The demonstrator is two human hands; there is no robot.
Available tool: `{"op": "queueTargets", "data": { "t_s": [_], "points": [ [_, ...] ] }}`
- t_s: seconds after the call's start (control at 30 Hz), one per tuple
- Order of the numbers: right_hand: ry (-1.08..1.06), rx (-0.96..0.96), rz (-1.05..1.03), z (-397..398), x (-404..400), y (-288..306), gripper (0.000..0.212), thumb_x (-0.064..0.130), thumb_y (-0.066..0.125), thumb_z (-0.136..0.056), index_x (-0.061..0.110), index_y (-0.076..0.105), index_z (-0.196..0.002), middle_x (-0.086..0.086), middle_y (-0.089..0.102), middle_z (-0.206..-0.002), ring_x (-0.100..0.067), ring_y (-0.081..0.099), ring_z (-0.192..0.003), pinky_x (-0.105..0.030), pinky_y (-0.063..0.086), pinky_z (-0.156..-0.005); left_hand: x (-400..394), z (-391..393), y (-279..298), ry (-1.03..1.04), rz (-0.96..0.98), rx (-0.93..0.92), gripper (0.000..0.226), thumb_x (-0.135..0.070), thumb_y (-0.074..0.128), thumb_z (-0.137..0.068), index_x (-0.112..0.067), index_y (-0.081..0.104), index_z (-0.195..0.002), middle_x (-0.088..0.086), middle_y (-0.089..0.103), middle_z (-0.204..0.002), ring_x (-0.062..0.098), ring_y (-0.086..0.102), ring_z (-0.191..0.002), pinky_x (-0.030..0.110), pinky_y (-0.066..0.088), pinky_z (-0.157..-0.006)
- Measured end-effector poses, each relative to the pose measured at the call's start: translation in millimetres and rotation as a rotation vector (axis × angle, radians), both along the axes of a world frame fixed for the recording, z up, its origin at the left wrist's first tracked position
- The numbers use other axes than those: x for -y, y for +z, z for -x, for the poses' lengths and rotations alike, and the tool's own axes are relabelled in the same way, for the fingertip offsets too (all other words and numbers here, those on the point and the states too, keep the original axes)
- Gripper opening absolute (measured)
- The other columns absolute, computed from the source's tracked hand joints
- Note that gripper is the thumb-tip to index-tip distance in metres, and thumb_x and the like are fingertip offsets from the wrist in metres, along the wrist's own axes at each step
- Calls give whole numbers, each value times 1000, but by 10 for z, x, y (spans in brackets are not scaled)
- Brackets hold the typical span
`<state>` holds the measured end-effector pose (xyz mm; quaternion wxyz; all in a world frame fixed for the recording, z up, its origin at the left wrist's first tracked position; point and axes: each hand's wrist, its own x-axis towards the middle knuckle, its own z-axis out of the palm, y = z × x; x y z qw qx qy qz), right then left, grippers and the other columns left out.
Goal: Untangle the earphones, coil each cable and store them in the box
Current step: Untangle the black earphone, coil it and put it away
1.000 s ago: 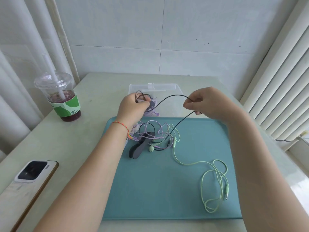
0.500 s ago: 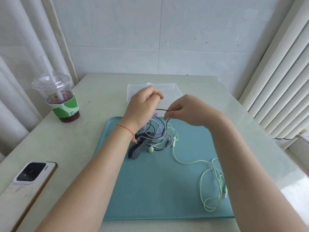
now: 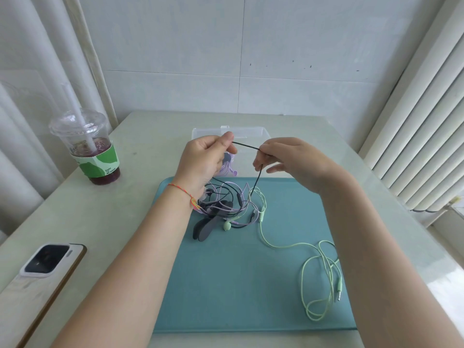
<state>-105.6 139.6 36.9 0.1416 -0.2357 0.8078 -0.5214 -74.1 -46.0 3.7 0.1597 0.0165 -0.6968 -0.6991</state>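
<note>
A black earphone cable [image 3: 246,146] stretches between my two hands above the teal mat [image 3: 251,285]. My left hand [image 3: 204,160] pinches one end of that stretch at thumb and forefinger. My right hand [image 3: 288,158] pinches it further along, and the cable drops from there into a tangle [image 3: 227,205] of black, purple and green earphones on the mat. The green cable [image 3: 319,277] trails loose to the right, ending in a plug. A clear plastic box [image 3: 253,133] stands behind my hands, with purple earphones [image 3: 227,168] in it.
An iced drink cup [image 3: 90,146] with a straw stands at the table's left. A phone [image 3: 37,277] lies face down at the near left edge. Two dark flat pieces [image 3: 204,227] lie beside the tangle. A radiator runs along the right.
My hands came together half a second ago and have now drawn apart again. The left hand rose and a short length of black cable is taut between them.
</note>
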Motion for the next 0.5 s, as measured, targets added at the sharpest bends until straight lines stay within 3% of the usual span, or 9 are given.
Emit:
{"op": "queueTargets", "data": {
  "t_s": [0.13, 0.27, 0.37, 0.5],
  "points": [
    [-46, 5, -22, 25, -23, -23, 23, 14, 45, -94, 7, 64, -82, -11, 72, -87, -17, 66, -84, -41, 49, -95, 44, 55, -37, 94, -81, -26, 31, -27, 58, -97, -10, 63, -71, -7, 37, -44, 10, 30, -38, 20, 27, -42],
    [-139, 21, 76, 64, -76, -16, 21, 10, 45, -94, 7, 61, -80, -10, 63, -72, -24, 65, -73, -42, 53, -91, 155, 70, -41, 153, -39, -20, 28, -23, 57, -97, -13, 64, -72, -5, 46, -49, 12, 38, -40, 20, 31, -43],
    [-177, -1, 125, 63, -41, -10, 19, 9, 48, -95, 7, 62, -82, -11, 59, -69, -24, 61, -65, -41, 58, -83, 119, 18, 19, -59, -57, 37, 25, -19, 53, -98, -11, 64, -77, -2, 48, -54, 13, 39, -42, 21, 31, -45],
    [-168, -44, 181, 10, 62, -6, 16, 10, 50, -96, 6, 63, -88, -9, 62, -67, -23, 62, -65, -42, 59, -81, 54, -57, 31, -339, 126, 157, 27, -32, 53, -98, -10, 65, -92, -1, 30, -55, 11, 24, -42, 20, 23, -42]
  ]
}}
